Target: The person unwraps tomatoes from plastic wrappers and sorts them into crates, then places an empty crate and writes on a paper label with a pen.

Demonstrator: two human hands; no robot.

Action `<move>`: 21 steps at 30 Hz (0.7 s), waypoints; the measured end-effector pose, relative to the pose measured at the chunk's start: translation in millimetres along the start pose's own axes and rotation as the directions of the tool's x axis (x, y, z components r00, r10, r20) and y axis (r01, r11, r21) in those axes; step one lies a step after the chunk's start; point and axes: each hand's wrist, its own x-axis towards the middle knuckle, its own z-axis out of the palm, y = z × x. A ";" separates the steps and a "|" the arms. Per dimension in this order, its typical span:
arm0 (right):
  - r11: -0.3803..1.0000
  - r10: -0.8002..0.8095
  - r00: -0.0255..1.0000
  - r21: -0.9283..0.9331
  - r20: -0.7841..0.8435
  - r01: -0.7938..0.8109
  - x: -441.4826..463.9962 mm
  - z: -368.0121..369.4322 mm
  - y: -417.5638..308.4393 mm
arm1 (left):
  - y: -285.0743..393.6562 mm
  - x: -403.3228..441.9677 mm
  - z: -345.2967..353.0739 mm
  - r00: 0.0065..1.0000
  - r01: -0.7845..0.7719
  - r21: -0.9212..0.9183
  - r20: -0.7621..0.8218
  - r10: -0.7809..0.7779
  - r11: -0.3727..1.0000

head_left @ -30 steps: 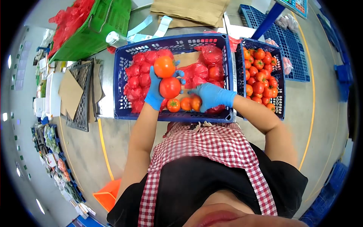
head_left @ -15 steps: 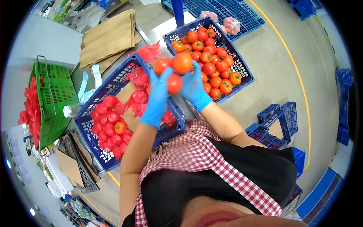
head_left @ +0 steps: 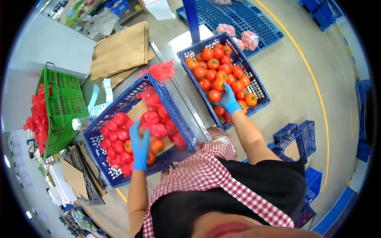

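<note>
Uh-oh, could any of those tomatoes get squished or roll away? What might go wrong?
Maybe! The right hand is among the bare tomatoes in their crate, so pressing hard could bruise some. A loose tomato lies beside the left hand and might roll if bumped. The red bags look thin, so they could tear if something snags them.

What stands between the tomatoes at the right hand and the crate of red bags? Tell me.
The tomato crate's left wall, a strip of metal table, and the bag crate's facing wall; no other obstacle shows.
</note>
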 end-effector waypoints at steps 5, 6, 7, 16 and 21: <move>0.991 -0.029 0.978 -0.135 -0.206 0.001 -5.9 -41.1 -3.6 | -103.4 -52.1 -23.6 0.811 0.063 0.623 0.423 -0.404 0.779; 0.989 -0.046 0.983 -0.146 -0.175 0.021 -9.4 -38.0 -4.1 | -91.4 -54.4 -22.6 0.840 0.009 0.635 0.414 -0.350 0.773; 0.986 -0.060 0.987 -0.161 -0.152 0.036 -15.7 -37.6 -5.2 | -78.2 -58.8 -20.9 0.828 -0.072 0.638 0.467 -0.311 0.767; 0.693 -0.323 0.900 -0.574 0.294 0.436 -115.3 115.1 46.6 | -58.7 -53.9 18.0 0.767 -0.041 0.191 0.635 -0.091 0.981; 0.370 -0.025 0.780 -0.719 0.625 0.588 -146.2 175.6 98.5 | -71.1 -30.9 -29.6 0.748 0.543 -0.368 0.621 -0.235 0.755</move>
